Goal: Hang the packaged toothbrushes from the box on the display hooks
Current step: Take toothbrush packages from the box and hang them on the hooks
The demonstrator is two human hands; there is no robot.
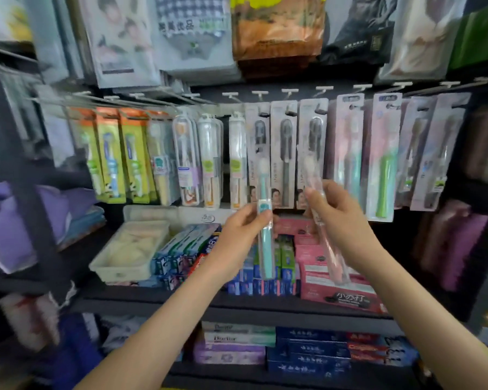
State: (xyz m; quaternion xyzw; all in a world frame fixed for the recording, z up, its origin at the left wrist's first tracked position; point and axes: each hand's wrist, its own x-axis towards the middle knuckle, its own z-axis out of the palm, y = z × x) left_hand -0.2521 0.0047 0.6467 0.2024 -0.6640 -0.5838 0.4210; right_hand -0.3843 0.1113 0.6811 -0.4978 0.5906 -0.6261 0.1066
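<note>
Two bare arms reach up toward a long row of small white display hooks point(288, 92) on a dark rack. The left hand point(237, 232) holds a teal toothbrush in a thin clear plastic pack point(266, 249). Its fingers point(258, 216) are curled round the middle of the pack, and the white brush head points up. The right hand point(338, 218) holds a pink toothbrush in a clear plastic pack point(333, 260). Its fingers point(314, 197) pinch the upper part, and the pack leans a little. Both packs are in the air below the hooks and are not on any hook. Many other flat toothbrush packs point(283, 153) hang straight down from the hooks, side by side. Well below the hooks there is a black shelf point(237, 301). On it lie blue and white toothpaste boxes point(186, 249), pink boxes point(321, 271) and a white plastic tray point(130, 249). Above the hooks hang big, soft, flat bags point(197, 38). The edges of the view are blurry.
</note>
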